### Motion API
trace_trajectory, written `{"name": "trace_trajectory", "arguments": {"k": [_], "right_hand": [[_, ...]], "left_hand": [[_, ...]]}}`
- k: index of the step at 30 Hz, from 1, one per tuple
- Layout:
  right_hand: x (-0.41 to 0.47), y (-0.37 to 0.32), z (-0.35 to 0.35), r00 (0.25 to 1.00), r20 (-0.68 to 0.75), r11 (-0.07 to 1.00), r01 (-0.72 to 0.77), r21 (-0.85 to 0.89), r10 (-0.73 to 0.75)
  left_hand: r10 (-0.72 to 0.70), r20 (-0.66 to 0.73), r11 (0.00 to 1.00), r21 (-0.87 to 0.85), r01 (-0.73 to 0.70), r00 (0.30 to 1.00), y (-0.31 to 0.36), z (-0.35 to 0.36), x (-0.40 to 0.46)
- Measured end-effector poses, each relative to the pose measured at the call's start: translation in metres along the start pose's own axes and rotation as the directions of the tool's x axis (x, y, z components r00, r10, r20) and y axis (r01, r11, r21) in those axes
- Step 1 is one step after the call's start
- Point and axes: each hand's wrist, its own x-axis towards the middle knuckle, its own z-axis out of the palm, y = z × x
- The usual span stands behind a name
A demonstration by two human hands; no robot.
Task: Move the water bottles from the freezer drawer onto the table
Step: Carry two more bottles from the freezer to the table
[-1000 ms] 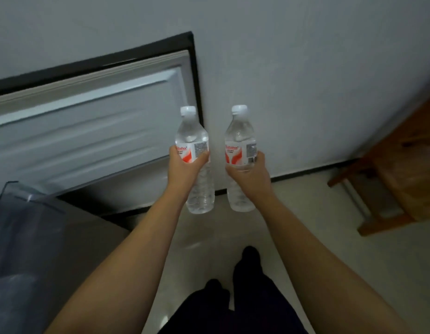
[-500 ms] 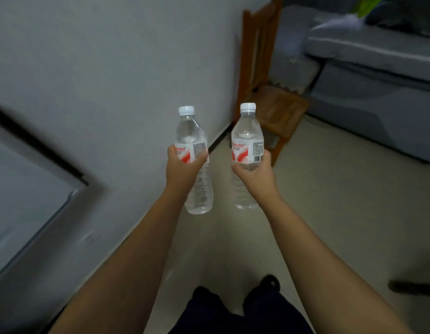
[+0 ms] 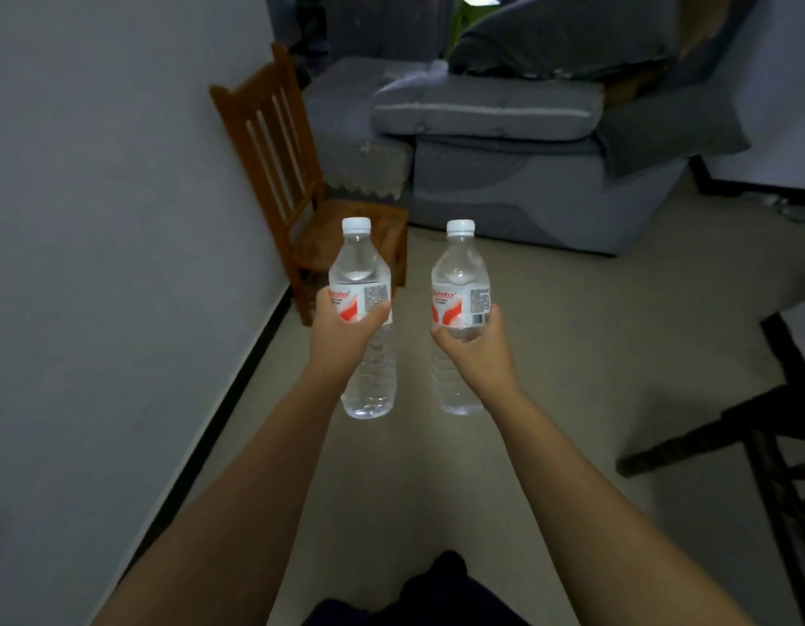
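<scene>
Two bottles: both up in the air, one per hand, held out in front at about the same height
Left water bottle (image 3: pixel 363 309): upright, white cap on, red-and-white label, clear water inside
Left hand (image 3: pixel 342 338): wrapped around the middle of that bottle, thumb across the label, fingers curled tight on it
Right water bottle (image 3: pixel 459 305): upright too, capped, same label, barcode facing out
Right hand (image 3: pixel 475 350): clamped on the lower edge of the label, fingers round the far side
Gap: bottles side by side, not touching
Under them: pale floor (image 3: pixel 549 354), nothing supporting either bottle
Wooden chair (image 3: pixel 297 192): against the grey wall (image 3: pixel 98 219), just behind the left bottle
Grey sofa (image 3: pixel 504 151): further back, cushions piled on top
Dark chair (image 3: pixel 762 445): right edge, only partly visible
Table: couldn't pick one out for sure
</scene>
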Motion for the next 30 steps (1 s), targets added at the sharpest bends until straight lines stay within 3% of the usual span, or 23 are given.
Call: {"name": "trace_trajectory", "arguments": {"k": [7, 13, 19, 23, 26, 30], "right_hand": [[0.027, 0.027, -0.094, 0.978, -0.199, 0.998, -0.054, 0.037, 0.060], [0.026, 0.059, -0.179, 0.889, -0.431, 0.987, -0.133, 0.087, 0.158], [0.025, 0.086, -0.262, 0.699, -0.662, 0.962, -0.230, 0.147, 0.268], [0.032, 0.094, -0.310, 0.531, -0.793, 0.951, -0.229, 0.207, 0.300], [0.032, 0.096, -0.338, 0.429, -0.856, 0.953, -0.218, 0.212, 0.289], [0.023, 0.100, -0.370, 0.262, -0.918, 0.946, -0.209, 0.247, 0.297]], "left_hand": [[0.077, 0.225, 0.996, 0.031, -0.086, 0.971, 0.033, 0.118, 0.005], [0.072, 0.444, 0.991, 0.073, -0.115, 0.893, 0.047, 0.224, 0.000], [0.089, 0.691, 0.981, 0.064, -0.183, 0.718, 0.068, 0.342, -0.012], [0.106, 0.832, 0.971, 0.031, -0.237, 0.545, 0.093, 0.420, -0.018], [0.115, 0.883, 0.968, 0.003, -0.251, 0.455, 0.111, 0.467, -0.026], [0.092, 0.957, 0.961, -0.012, -0.277, 0.276, 0.126, 0.522, -0.053]]}}
